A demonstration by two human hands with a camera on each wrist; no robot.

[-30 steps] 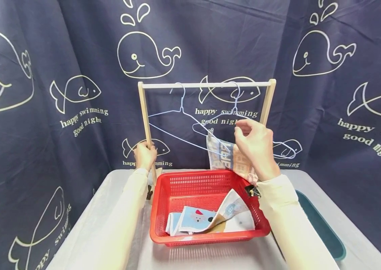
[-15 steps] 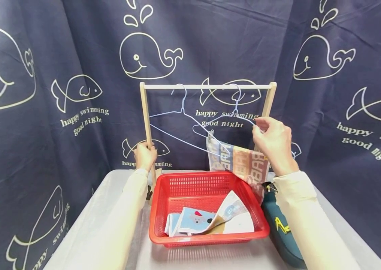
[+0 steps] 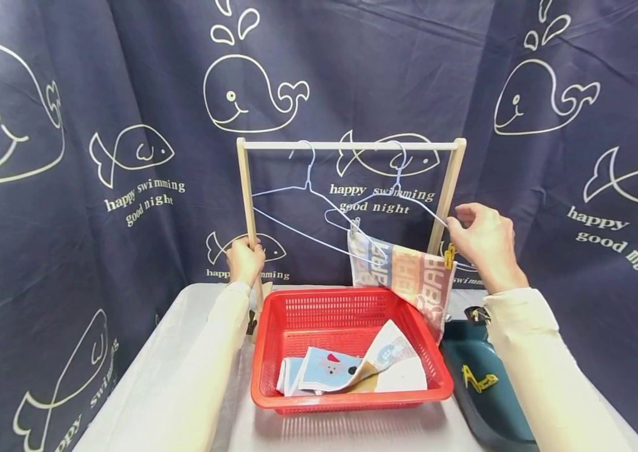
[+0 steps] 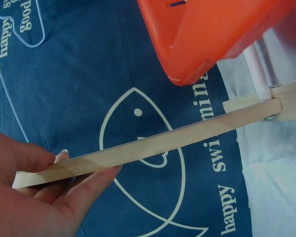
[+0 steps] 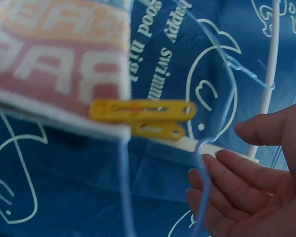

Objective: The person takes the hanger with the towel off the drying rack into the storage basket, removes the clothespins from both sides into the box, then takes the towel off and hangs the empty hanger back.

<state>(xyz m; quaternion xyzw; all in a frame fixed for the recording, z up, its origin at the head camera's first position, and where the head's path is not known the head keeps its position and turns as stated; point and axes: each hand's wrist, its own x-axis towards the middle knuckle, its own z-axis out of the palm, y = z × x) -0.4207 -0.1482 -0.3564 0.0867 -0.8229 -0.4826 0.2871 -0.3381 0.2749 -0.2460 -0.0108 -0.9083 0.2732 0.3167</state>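
My left hand (image 3: pixel 246 258) grips the left wooden post (image 4: pixel 153 145) of a small drying rack, thumb on one side and fingers on the other. Two pale-blue wire hangers hang from the rack's white bar (image 3: pixel 347 145). At the outer end of the right hanger (image 3: pixel 417 199), my right hand (image 3: pixel 487 242) has its thumb and fingers apart, the fingertips beside the wire or touching it. A striped lettered towel (image 3: pixel 403 267) hangs askew on this hanger. One yellow clothespin (image 5: pixel 143 111) clamps its right corner; a greyish clothespin (image 3: pixel 355 224) is at its left corner.
Below the hangers stands a red basket (image 3: pixel 352 400) with folded printed cloths (image 3: pixel 327 370) inside. To its right, partly under my right forearm, is a teal tray (image 3: pixel 496 408) holding yellow clothespins (image 3: pixel 479 378). Black clips (image 3: pixel 475 315) sit near the rack's feet. A dark-blue curtain hangs behind.
My right hand has moved right, from in front of the right hanger to its outer end. The towel's yellow clothespin and the tray's clothespins have come into sight. My left hand stays on the post.
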